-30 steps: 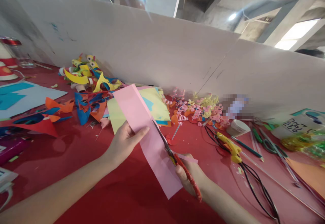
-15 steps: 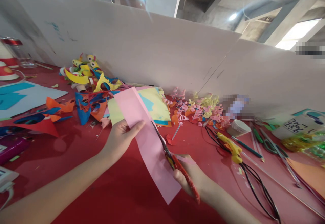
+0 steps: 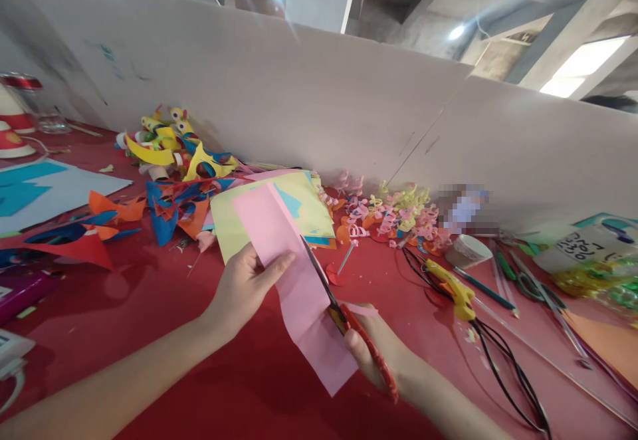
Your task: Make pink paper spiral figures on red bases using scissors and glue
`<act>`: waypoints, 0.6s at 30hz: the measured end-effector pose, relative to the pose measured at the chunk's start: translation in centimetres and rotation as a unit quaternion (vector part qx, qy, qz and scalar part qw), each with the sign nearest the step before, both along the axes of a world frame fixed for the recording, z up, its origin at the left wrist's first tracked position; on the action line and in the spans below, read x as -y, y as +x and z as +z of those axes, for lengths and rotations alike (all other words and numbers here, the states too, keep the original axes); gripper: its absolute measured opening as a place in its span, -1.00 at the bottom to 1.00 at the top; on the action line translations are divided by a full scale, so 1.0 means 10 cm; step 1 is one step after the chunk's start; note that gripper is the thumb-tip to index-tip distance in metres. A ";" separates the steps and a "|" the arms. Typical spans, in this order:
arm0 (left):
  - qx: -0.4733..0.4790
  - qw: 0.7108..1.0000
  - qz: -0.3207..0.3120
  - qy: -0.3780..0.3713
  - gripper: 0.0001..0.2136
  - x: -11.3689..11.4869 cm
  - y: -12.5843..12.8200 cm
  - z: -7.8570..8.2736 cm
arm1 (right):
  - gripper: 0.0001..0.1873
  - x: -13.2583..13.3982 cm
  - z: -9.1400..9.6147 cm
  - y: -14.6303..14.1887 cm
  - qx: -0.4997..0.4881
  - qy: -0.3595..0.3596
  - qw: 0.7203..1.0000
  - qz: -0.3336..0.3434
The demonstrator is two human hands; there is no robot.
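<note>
A long strip of pink paper (image 3: 304, 300) is pinched between the thumb and fingers of my left hand (image 3: 249, 287), near its upper left edge. My right hand (image 3: 376, 340) is closed around the red handles of a pair of scissors (image 3: 366, 343). The dark blades lie along the paper's right edge, pointing up and away. A narrow cut sliver of pink paper (image 3: 366, 309) shows over my right hand. Behind the strip lies a stack of pale yellow and coloured paper (image 3: 314, 207). A red disc with a thin stick (image 3: 339, 272) stands just beyond the blades.
On the red table (image 3: 214, 387), blue and orange paper cutouts (image 3: 174, 207) lie left, with yellow paper figures (image 3: 164, 137) behind. Pink and yellow paper curls (image 3: 389, 211) crowd the wall. A yellow glue gun (image 3: 453, 290), a paper cup (image 3: 468, 251) and green-handled scissors (image 3: 531, 287) are right.
The paper strip and my left hand have shifted slightly right and down. The scissors have moved slightly right, and the strip's lower part is more bent.
</note>
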State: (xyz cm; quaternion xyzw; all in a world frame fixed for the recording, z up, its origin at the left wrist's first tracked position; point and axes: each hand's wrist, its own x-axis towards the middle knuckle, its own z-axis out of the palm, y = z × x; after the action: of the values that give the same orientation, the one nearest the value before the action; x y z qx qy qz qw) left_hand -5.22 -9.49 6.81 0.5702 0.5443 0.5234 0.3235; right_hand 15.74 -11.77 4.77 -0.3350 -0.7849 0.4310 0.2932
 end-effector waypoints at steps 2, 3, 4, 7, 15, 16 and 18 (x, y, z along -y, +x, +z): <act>0.001 1.000 -0.003 -0.004 -0.72 0.00 0.00 0.00 | -0.36 0.00 -0.01 -0.01 -0.001 -0.006 1.000 -0.009; 0.003 1.000 -0.005 -0.005 -0.72 0.00 0.00 0.00 | -0.35 0.00 -0.01 -0.01 -0.001 -0.008 1.000 -0.015; 0.006 1.000 -0.007 -0.006 -0.72 0.00 0.00 -0.01 | -0.35 0.00 -0.02 -0.01 0.000 -0.009 1.000 -0.021; 0.016 1.000 -0.013 -0.008 -0.72 0.00 0.00 -0.03 | -0.35 0.00 -0.06 -0.01 0.000 -0.001 0.999 -0.037; 0.046 0.998 -0.024 -0.022 -0.69 -0.02 0.00 -0.02 | -0.37 -0.01 -0.04 -0.02 0.003 0.038 0.998 -0.042; 0.053 0.998 -0.026 -0.023 -0.69 -0.02 0.01 -0.01 | -0.38 0.00 -0.03 -0.02 -0.002 0.041 0.998 -0.043; 0.060 0.997 -0.030 -0.028 -0.68 -0.02 0.01 -0.01 | -0.40 0.00 -0.03 -0.02 -0.009 0.045 0.998 -0.051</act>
State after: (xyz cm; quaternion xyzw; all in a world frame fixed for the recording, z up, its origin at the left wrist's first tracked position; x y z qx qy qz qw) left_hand -5.12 -9.31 6.74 0.5447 0.5212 0.5314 0.3864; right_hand 15.50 -11.79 4.52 -0.3574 -0.7827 0.3826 0.3366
